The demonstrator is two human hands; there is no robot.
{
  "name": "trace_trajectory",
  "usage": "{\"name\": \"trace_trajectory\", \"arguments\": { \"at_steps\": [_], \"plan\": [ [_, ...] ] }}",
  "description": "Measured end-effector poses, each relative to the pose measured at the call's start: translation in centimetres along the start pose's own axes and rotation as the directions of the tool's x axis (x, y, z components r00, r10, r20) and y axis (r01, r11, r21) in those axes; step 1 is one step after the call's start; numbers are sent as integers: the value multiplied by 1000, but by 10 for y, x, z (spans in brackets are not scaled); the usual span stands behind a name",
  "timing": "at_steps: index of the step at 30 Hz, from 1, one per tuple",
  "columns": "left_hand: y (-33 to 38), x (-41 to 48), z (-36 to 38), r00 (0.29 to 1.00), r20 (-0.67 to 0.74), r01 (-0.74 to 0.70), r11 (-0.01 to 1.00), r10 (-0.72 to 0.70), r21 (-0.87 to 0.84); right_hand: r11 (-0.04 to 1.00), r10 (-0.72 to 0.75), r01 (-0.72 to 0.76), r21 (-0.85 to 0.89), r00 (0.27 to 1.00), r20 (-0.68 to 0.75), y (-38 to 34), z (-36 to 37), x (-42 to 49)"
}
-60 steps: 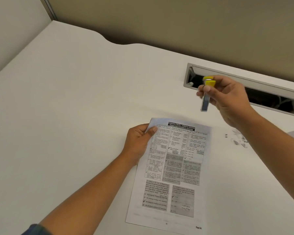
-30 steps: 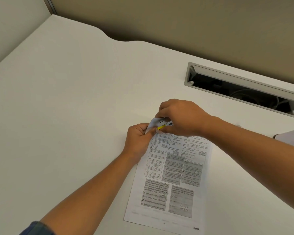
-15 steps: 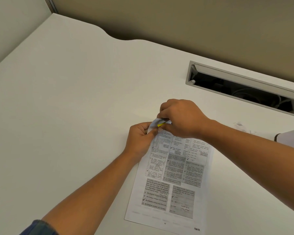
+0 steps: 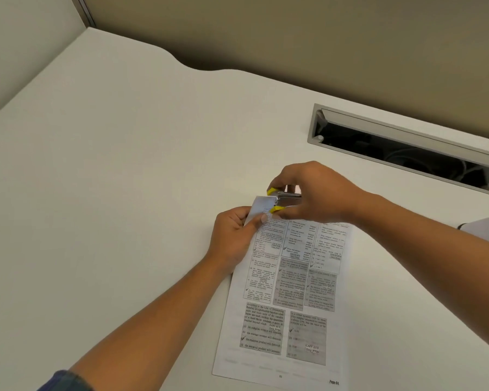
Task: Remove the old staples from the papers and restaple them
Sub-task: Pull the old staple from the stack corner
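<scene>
Left hand (image 4: 232,235) pinching raised corner of my printed white papers (image 4: 290,294), right hand (image 4: 319,193) grip clamped on small yellow-tipped metal stapler (image 4: 287,200), white desk (image 4: 124,193)

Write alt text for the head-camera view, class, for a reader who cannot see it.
A right hand holds a small yellow-tipped stapler at the top-left corner of printed papers, which the left hand pinches up off a white desk.

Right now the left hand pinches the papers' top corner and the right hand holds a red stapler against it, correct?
Not red: the head view shows a yellow and silver stapler. Otherwise yes, left hand pinches the top corner of the papers, right hand holds the stapler against it.
</scene>
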State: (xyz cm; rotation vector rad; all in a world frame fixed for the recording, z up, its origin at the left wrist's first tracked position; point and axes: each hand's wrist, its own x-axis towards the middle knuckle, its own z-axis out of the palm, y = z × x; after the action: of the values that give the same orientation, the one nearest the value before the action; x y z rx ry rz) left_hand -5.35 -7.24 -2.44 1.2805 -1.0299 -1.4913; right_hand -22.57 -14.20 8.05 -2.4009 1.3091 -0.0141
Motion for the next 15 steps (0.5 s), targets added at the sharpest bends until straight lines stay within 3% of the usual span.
{"name": "trace_trajectory", "arguments": {
  "at_steps": [6, 15],
  "plan": [
    [1, 0, 1, 1000, -14, 21, 1000, -21, -9, 977, 90, -74, 201, 994, -69, 16, -17, -10],
    [0, 0, 2, 999, -24, 38, 998, -39, -43, 932, 223, -155, 328, 958, -183, 52, -29, -23]
  ]
}}
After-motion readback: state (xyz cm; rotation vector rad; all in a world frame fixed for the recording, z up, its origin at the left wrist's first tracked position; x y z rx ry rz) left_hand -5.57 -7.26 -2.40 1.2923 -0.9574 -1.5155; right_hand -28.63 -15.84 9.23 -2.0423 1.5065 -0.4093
